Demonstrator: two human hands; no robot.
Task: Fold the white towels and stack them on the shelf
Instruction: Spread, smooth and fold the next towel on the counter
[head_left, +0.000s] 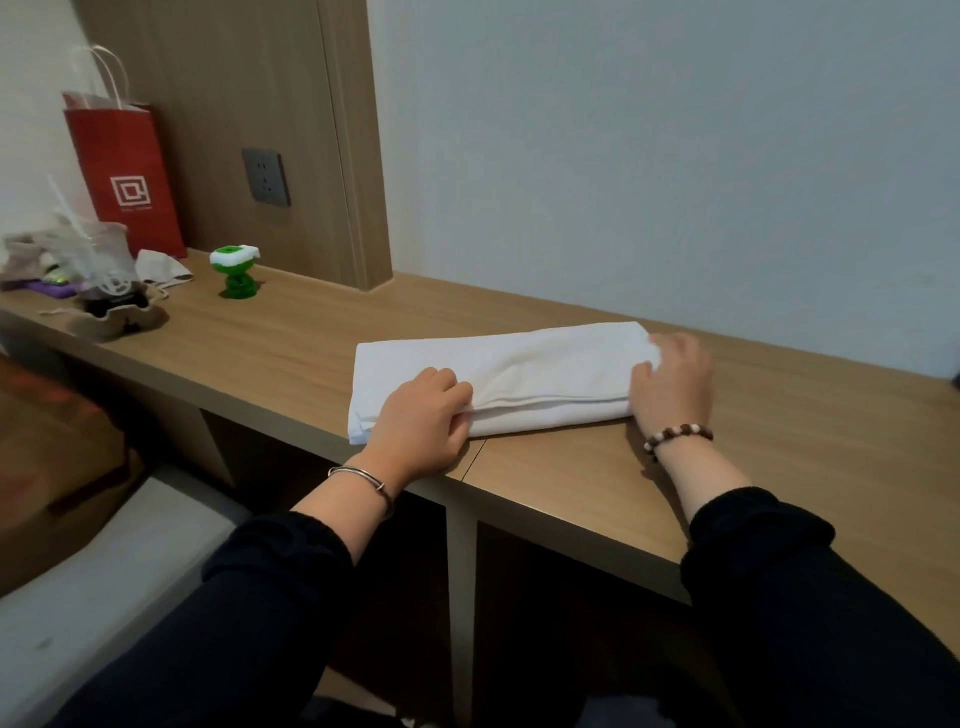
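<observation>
A white towel (519, 371), folded into a long narrow band, lies on the wooden shelf top (779, 415) against the pale wall. My left hand (423, 421) grips the towel's near edge towards its left end, fingers curled over the layered fold. My right hand (672, 382) holds the towel's right end, fingers wrapped around it; this hand is slightly blurred. Both wrists wear bracelets.
At the far left of the shelf stand a red paper bag (127, 176), a clear cup with a straw in a cardboard holder (106, 291), a crumpled cloth (161, 267) and a green-and-white gadget (236, 270). A grey wall socket (266, 176) sits on the wood panel. Open compartments lie below.
</observation>
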